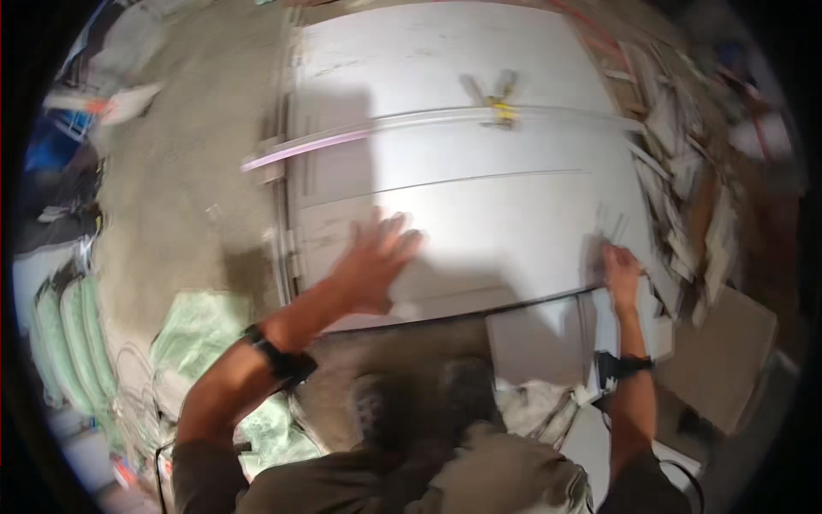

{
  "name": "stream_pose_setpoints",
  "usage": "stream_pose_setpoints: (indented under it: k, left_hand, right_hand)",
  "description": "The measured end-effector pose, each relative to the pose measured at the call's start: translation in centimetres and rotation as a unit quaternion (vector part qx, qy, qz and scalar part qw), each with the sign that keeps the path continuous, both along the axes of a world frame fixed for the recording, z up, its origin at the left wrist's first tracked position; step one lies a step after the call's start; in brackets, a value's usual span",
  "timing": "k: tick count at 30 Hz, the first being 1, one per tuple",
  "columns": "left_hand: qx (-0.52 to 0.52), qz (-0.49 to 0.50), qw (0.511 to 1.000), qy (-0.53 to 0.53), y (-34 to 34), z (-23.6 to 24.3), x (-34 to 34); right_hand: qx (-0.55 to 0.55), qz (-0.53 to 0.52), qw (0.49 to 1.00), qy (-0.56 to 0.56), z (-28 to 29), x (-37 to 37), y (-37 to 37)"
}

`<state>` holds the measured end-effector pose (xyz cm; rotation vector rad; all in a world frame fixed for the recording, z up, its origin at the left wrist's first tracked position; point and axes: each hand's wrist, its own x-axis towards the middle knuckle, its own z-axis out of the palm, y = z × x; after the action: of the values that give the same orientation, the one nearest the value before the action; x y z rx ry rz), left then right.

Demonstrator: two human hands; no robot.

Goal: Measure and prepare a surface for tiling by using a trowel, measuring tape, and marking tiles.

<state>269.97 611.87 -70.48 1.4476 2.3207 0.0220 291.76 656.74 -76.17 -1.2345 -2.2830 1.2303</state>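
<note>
A large white board [497,248] lies in front of me, with a thin straight line across its surface. My left hand [377,261] rests on it near the left side, fingers spread, holding nothing. At the board's right near corner is my right hand [622,267], its fingers drawn together. Thin streaks show just above those fingers, but blur hides what they pinch, if anything. Farther off, a long pale straightedge [411,122] with a pinkish left end crosses the board. A yellow-and-dark hand tool [500,111] sits on or against it, its kind too blurred to name.
Offcuts and scraps [693,180] are heaped along the right side. Grey panels [539,338] stand or lie by the near right edge. Green sacks [201,334] lie on the left near my arm, with more green bags [77,343] beyond. Concrete floor [180,171] runs along the left.
</note>
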Motion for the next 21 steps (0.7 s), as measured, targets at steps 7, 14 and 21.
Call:
stream_pose_setpoints:
  k: [7,14,21]
  left_hand:
    - [0.038,0.087,0.994,0.047,-2.5,-2.0,3.3]
    - [0.048,-0.014,0.988,0.148,-1.2,-2.5,4.2]
    - [0.157,-0.145,0.953,0.217,1.2,-2.6,6.2]
  right_hand:
    - [-0.170,0.006,0.985,0.029,1.2,-0.8,3.2]
    - [-0.211,-0.097,0.973,0.015,2.4,-1.3,3.5]
    - [-0.251,-0.084,0.964,-0.011,3.1,-3.1,3.3]
